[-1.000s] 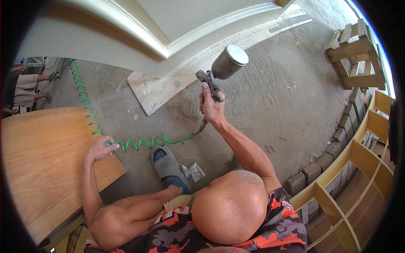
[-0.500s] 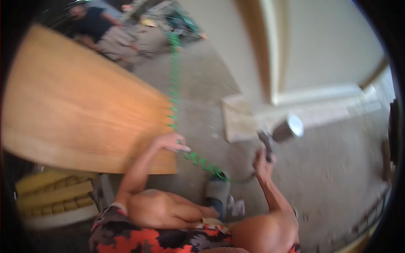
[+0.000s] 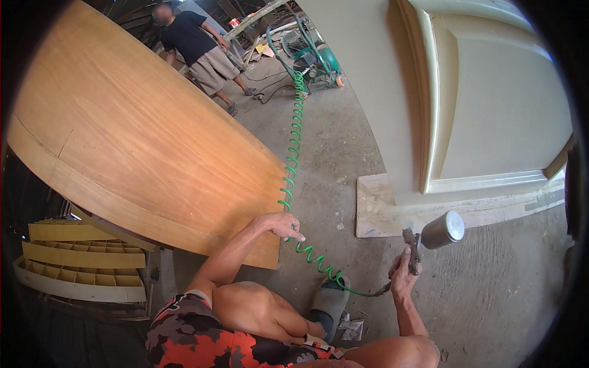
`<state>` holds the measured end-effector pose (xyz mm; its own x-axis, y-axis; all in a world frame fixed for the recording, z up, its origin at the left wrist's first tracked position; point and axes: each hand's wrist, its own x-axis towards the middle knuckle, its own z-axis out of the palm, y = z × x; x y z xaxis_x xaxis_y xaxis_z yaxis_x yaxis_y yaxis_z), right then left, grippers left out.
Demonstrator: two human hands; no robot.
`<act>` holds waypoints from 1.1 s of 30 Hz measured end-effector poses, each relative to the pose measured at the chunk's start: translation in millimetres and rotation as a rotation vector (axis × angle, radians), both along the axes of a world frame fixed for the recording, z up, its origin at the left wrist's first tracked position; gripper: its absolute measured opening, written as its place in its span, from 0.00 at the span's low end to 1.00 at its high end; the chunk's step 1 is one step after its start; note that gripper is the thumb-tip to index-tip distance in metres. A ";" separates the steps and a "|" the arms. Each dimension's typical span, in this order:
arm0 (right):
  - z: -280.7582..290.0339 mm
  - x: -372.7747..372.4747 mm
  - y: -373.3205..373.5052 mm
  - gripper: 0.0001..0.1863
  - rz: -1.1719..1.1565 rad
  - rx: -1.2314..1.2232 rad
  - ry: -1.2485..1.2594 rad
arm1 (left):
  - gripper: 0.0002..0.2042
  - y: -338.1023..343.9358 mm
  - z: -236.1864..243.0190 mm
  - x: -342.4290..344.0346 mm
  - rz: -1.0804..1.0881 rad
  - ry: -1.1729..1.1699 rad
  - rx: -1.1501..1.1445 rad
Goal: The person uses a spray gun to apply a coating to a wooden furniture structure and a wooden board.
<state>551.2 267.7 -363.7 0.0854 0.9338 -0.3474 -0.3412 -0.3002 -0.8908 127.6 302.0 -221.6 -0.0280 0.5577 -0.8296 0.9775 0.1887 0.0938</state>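
To your left lies a large, curved orange-brown wooden panel (image 3: 159, 141), its grain bare-looking. Ahead, on your right, stands a tall cream panel with raised moulding (image 3: 491, 110), its foot on a flat, paint-marked pale board (image 3: 375, 208). Its visible face looks evenly coated; how much is left cannot be told, and no mist shows. Beyond sits a green-tanked air compressor (image 3: 328, 60), from which a coiled green hose (image 3: 296, 126) runs past the wooden panel's right edge to your spray gun with a silver metal cup (image 3: 438, 234), held up near the pale board's near edge.

Your right hand (image 3: 402, 279) wraps its fingers around the gun's handle; trigger pressure cannot be told. Your left hand (image 3: 283, 226), by the wooden panel's near right corner, curls its fingers around the hose.

Since a second ago, your view has swung left, bringing in the compressor; both grips look unchanged.
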 end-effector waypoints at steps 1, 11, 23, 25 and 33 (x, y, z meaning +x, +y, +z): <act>-0.8 5.0 2.0 0.26 0.001 0.029 -0.005 | 0.30 0.0 1.8 3.5 0.000 -0.014 0.003; 7.2 72.1 26.8 0.23 -0.198 -0.056 -0.014 | 0.27 7.0 -11.3 31.7 -0.015 -0.157 0.019; 8.3 192.0 76.6 0.24 -0.338 0.058 0.030 | 0.22 36.3 -12.3 111.0 0.002 -0.182 -0.046; 5.7 224.1 90.2 0.23 -0.354 0.069 0.036 | 0.22 38.8 -3.9 133.1 -0.023 -0.183 -0.038; -4.7 316.2 137.3 0.23 -0.460 0.121 0.035 | 0.22 27.2 -4.4 188.0 -0.011 -0.250 0.022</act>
<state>867.4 405.0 -368.4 0.4896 0.8358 -0.2483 -0.4447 -0.0055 -0.8957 315.5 329.2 -225.9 0.1823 0.5750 -0.7976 0.9254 0.1738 0.3368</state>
